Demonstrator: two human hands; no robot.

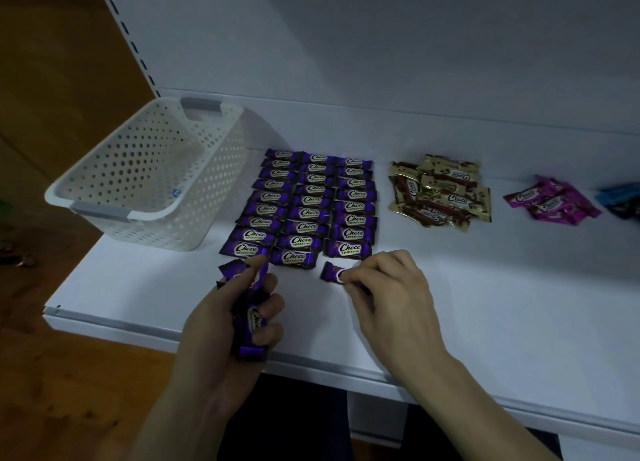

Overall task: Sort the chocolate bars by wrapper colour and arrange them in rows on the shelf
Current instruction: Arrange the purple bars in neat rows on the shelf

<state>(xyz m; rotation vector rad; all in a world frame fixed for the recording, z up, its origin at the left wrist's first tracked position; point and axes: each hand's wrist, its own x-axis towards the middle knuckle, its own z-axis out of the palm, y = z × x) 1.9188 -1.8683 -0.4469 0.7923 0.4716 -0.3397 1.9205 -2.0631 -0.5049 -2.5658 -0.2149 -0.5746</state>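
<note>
Step in hand: purple rows going down now! The right hand [388, 287] pinches a single purple bar [333, 273] at its end, low on the shelf [485, 304], at the near end of the purple block [308, 211], in line with the column farthest from the basket [194, 218].
Left hand: the left hand [235, 315] is clamped round a bundle of purple bars [251, 318], fingers curled over it, held near the shelf's front edge, nearer the camera than the basket.
Purple block: three neat columns, just beside the basket on its right.
Next move, as I judge it: square that single bar under its column and let go, then draw the next bar from the bundle.
Still to sort: a loose gold pile [440, 194] right of the basket beyond the purple block, a pink pile [554, 201] farther right again, and blue bars [620, 197] farthest from the basket, at the frame's edge.
Basket: white, perforated, on the shelf's left end; I see no bars in it, only a small blue-and-white tag low inside.
</note>
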